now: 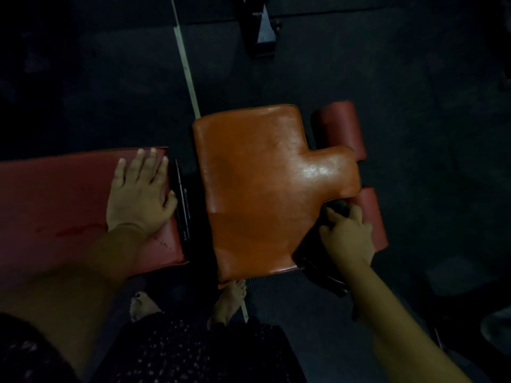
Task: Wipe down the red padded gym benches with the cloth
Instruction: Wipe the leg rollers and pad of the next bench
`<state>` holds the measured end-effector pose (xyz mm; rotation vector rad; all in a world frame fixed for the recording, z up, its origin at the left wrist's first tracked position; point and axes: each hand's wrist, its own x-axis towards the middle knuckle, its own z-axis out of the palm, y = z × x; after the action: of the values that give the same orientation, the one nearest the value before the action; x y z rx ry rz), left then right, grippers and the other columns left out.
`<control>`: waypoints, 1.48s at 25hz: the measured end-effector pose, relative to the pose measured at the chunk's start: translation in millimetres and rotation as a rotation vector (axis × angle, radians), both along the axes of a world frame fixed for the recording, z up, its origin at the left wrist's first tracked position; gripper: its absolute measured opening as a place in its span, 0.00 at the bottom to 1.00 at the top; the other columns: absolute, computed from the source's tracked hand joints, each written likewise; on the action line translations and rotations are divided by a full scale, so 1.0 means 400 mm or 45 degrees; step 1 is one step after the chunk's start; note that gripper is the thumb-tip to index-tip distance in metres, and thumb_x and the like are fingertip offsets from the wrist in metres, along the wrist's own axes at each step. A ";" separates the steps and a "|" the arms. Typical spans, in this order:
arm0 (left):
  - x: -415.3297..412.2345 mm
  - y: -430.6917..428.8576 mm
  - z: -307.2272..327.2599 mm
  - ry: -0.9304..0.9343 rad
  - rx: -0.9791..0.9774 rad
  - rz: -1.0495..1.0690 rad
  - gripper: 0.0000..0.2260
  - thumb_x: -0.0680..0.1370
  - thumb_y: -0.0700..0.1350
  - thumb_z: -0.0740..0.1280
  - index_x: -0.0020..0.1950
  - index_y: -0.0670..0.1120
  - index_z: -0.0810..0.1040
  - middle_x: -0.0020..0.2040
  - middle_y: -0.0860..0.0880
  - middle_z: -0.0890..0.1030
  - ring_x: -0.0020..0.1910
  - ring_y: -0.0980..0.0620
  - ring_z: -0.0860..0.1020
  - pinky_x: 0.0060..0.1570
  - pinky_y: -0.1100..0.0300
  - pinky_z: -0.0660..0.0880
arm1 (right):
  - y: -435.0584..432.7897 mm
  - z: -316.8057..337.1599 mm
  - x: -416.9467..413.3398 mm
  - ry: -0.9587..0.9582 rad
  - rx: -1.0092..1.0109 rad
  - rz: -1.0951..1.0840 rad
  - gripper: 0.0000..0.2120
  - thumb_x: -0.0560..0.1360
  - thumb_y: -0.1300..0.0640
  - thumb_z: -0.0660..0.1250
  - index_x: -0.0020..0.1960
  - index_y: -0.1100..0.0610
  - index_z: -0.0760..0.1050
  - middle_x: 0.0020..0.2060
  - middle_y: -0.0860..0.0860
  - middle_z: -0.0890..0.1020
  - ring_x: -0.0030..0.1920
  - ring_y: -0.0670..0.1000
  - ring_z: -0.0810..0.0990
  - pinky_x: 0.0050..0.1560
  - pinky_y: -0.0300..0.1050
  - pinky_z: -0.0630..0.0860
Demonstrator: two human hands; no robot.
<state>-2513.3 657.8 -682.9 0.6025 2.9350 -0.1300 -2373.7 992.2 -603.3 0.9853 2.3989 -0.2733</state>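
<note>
Nearest, a dark speckled garment (179, 352) hangs above two bare feet (143, 305) on the black textured floor (414, 106). The left hand (141, 194) lies flat, fingers straight, on the matte red back pad (55, 194). The right hand (348, 239) curls round a dark cloth (336, 210), dim and hard to make out, tucked under the seat pad (257, 189). That pad is glossy orange-red vinyl with a stitched edge. The bench's long axis runs left to right, and the seat's narrow tongue points right between two dull red cylindrical rollers (372, 217). Beyond, a pale strip (188, 70) crosses the floor near a black metal frame (261, 26).
</note>
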 end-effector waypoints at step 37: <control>0.152 -0.523 0.007 0.117 0.451 0.271 0.28 0.79 0.53 0.53 0.77 0.43 0.65 0.76 0.43 0.66 0.75 0.44 0.64 0.75 0.45 0.52 | -0.713 -0.051 -0.013 0.174 -0.226 0.598 0.35 0.77 0.49 0.64 0.77 0.34 0.49 0.77 0.54 0.52 0.65 0.60 0.65 0.61 0.52 0.71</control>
<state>-2452.7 448.7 -680.0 0.3262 3.1100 0.4028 -2378.8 706.8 -623.6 0.3163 2.5889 -0.3777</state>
